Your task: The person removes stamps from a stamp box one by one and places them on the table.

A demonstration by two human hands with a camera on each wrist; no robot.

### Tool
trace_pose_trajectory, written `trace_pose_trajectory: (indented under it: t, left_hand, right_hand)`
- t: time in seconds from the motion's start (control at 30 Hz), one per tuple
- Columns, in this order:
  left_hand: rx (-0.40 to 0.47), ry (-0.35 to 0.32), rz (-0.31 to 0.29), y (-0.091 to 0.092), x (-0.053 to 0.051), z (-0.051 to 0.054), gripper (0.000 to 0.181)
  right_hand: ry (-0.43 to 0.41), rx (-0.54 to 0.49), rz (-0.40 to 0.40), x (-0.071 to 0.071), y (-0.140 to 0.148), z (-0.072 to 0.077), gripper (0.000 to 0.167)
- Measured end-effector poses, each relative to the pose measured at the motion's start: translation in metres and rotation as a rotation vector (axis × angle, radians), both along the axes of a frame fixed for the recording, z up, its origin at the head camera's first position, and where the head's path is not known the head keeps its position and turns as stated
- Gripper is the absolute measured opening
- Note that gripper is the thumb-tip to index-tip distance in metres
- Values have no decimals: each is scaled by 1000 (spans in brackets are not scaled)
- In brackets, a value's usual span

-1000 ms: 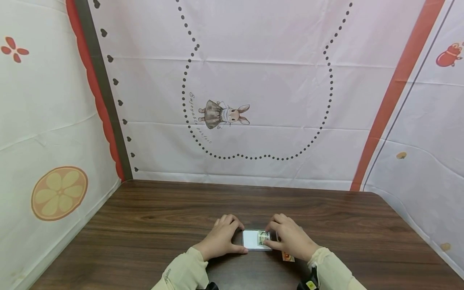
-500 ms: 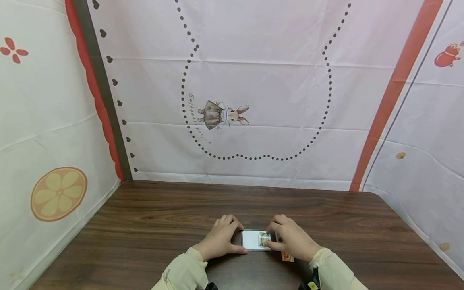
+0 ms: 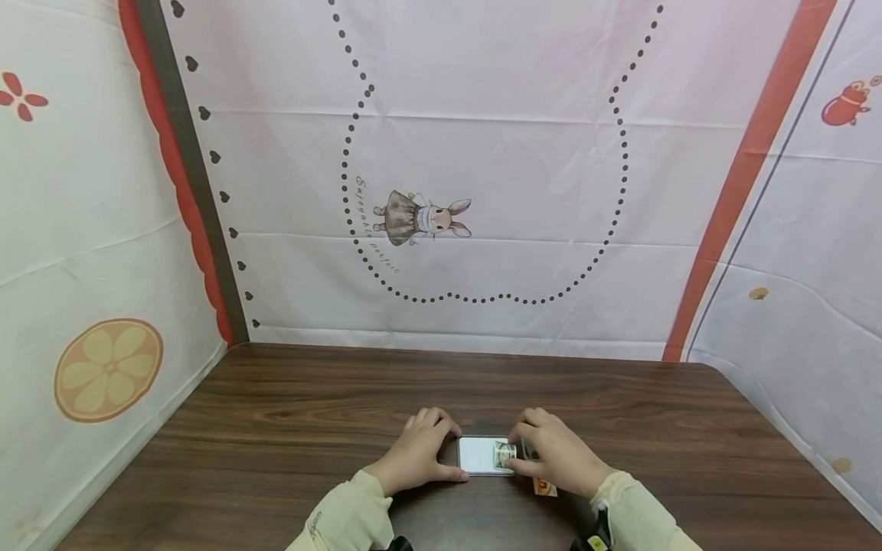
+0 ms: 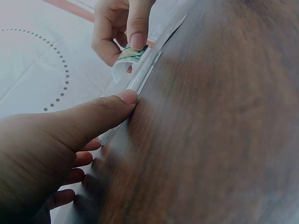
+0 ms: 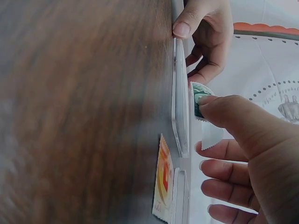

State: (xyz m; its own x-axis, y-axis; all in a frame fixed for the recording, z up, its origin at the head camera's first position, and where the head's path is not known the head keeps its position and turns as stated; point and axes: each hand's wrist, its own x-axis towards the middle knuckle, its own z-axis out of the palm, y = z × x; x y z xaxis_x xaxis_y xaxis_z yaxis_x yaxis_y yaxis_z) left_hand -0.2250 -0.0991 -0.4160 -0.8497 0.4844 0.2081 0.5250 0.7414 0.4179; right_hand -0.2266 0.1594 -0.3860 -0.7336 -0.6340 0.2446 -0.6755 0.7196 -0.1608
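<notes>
Nearest, pale yellow sleeves (image 3: 354, 513) w/ black wrist straps (image 3: 596, 536), bottom edge of head view. Orange stamp (image 5: 164, 179) lies on table (image 3: 331, 413), near side of a 2nd clear case (image 5: 180, 198), which sits mostly under R hand (image 3: 556, 453); can't tell if stamp & that case touch, or what's in it. Main clear case (image 3: 475, 456), flat & thin, white inside, lies flat on table btwn both hands, just L of the 2nd one. L hand (image 3: 416, 453) grips its L end, thumb on near edge, fingers at far edge, so spread abt the case's width. R hand pinches green stamp (image 3: 504, 455) btwn thumb & fingers, gap narrow, other fingers loosely bent. Stamp's curled, held over R end of main case; can't tell if its lower edge touches the case. Farther back, dark wood-look table runs to a white cloth (image 3: 503, 161) w/ rabbit print (image 3: 422, 217) & dotted outline; red-orange strips (image 3: 740, 176) either side, fruit prints on L side cloth (image 3: 69, 222).
</notes>
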Motion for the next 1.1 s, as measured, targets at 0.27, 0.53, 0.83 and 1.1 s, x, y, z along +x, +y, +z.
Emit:
trace_pose_trajectory:
  t: [0.27,0.53,0.83,1.1]
  left_hand:
    - [-5,-2,3,1,0,1,56]
    - [-3,12,-3,0,1,1,56]
    - [-6,3,0,0,1,2,56]
    - [-9,-1,4,0,1,1,56]
  right_hand:
    - [-1,2,-13,1,2,0,24]
    - [-5,-7,-16,1,4,0,25]
    - [-1,-7,-18,1,5,-1,25]
    - [3,-13,-23,2,5,0,24]
